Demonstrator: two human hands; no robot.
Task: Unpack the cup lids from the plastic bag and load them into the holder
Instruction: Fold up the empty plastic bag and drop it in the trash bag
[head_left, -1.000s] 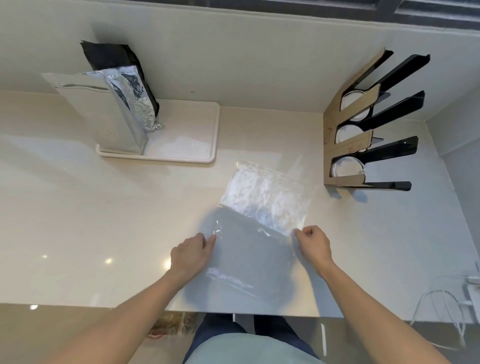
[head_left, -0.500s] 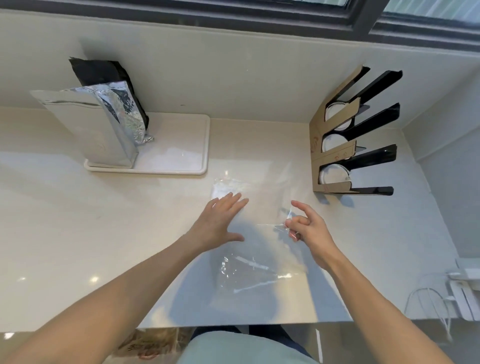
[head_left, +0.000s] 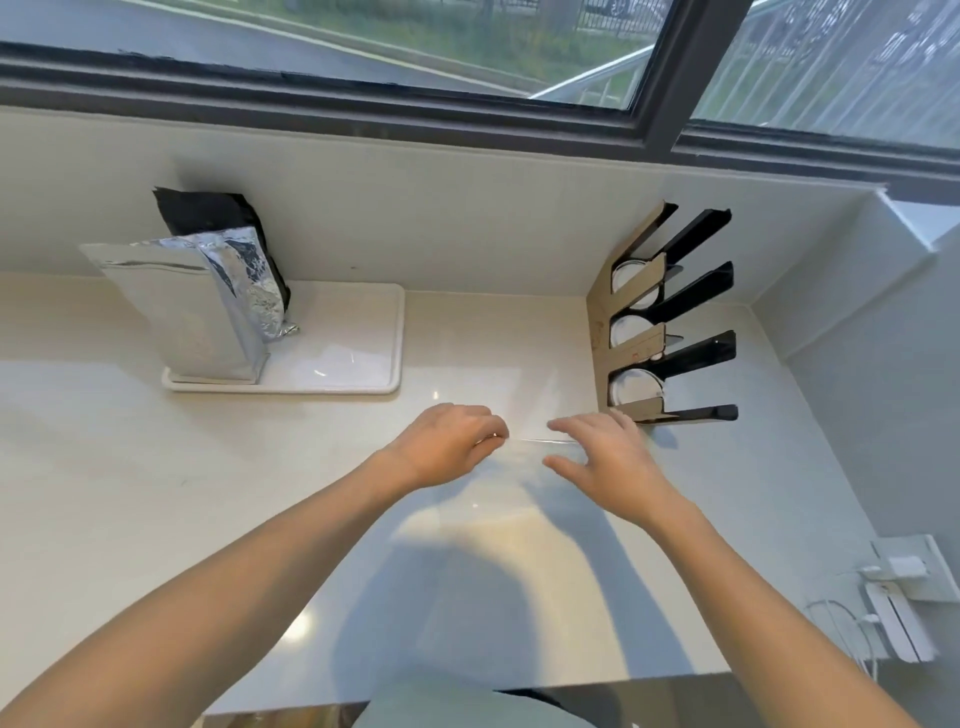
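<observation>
The clear plastic bag (head_left: 522, 460) lies flat on the white counter, almost invisible apart from a thin bright edge between my hands. My left hand (head_left: 447, 444) has its fingers curled and pinches that edge. To the right, my right hand (head_left: 610, 460) hovers over or rests on the bag with fingers spread. The cardboard-and-black holder (head_left: 602, 332) stands against the back right corner. White cup lids (head_left: 631, 387) sit in its three slots. No lids show inside the bag.
A white tray (head_left: 363, 384) at the back left carries a tall silver foil pouch (head_left: 192, 312) and a black pouch (head_left: 218, 213). A power strip with cables (head_left: 893, 618) hangs off the right side. The counter's front edge (head_left: 519, 693) runs close to my body.
Both hands moved away from me toward the back of the counter and closer together. The bag went from crinkled and spread to flat and barely visible. My view tilted up to the window.
</observation>
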